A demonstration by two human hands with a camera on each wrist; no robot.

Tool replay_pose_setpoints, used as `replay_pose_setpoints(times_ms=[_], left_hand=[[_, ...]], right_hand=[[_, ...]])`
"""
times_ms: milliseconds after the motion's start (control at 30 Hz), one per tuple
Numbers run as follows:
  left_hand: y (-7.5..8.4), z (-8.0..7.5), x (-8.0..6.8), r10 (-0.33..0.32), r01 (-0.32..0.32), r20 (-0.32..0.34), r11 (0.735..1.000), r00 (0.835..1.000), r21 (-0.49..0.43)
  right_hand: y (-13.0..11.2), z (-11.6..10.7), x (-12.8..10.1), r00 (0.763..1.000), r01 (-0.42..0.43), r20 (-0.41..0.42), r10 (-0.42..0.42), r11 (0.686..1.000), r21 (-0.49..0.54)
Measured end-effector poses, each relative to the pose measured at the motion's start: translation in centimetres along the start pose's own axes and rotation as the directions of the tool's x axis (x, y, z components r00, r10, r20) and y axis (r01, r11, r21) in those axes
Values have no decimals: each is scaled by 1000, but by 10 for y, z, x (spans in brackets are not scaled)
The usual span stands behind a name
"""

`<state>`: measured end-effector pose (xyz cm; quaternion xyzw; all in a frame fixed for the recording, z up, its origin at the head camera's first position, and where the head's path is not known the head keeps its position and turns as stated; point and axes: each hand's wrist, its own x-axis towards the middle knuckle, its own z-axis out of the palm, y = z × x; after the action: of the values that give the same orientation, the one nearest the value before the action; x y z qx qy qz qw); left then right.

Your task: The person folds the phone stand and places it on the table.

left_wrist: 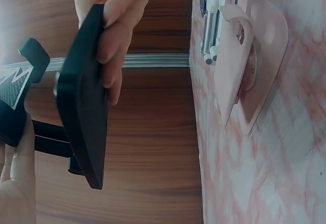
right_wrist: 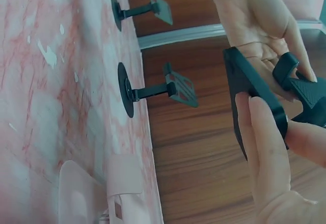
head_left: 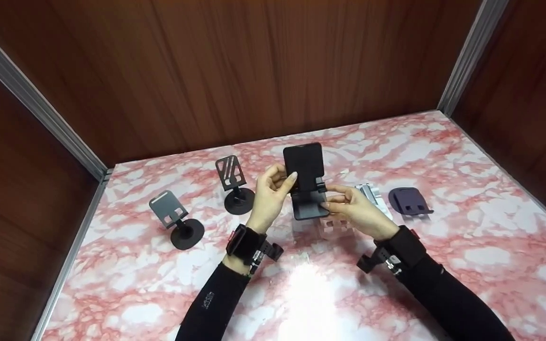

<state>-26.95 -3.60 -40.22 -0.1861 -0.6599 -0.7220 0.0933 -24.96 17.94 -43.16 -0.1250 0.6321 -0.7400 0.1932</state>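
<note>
I have both hands up over the middle of the marble worktop [head_left: 467, 246], clamped on one black folding phone stand [head_left: 305, 182]: my left hand [head_left: 269, 193] pinches the edge of its upright back plate, and my right hand [head_left: 356, 208] pinches its base and hinge. Toward the worktop's left edge I see a grey stand [head_left: 176, 220] and a slotted black stand [head_left: 233, 184], with a dark purple stand [head_left: 409, 201] lying toward the right edge.
</note>
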Motion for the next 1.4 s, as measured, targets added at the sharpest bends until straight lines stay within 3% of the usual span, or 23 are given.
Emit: replay_pose_setpoints(times_ms=[333,567,933,1100,1233,1400], left_hand=[[10,-16,8,30,-31,11,990,999,139],[17,-25,12,80,-91,53,958,995,273],[19,-22,12,189,-206,83,908,978,364],[16,-20,16,299,-321,121,838,947,441],[11,-20,17,391,-403,142,745,909,531],[7,-20,17,470,-451,157,619,869,643]], right_hand=[[0,-4,-1,998,7,54,-9,999,54],[-1,-2,-1,999,20,35,-21,999,32],[-3,-1,-1,999,18,-27,-18,999,-29],[-5,1,-2,999,11,-32,-13,998,-61],[-5,1,-3,999,6,-42,-10,996,-86],[-6,1,-4,999,1,-39,-5,996,-91]])
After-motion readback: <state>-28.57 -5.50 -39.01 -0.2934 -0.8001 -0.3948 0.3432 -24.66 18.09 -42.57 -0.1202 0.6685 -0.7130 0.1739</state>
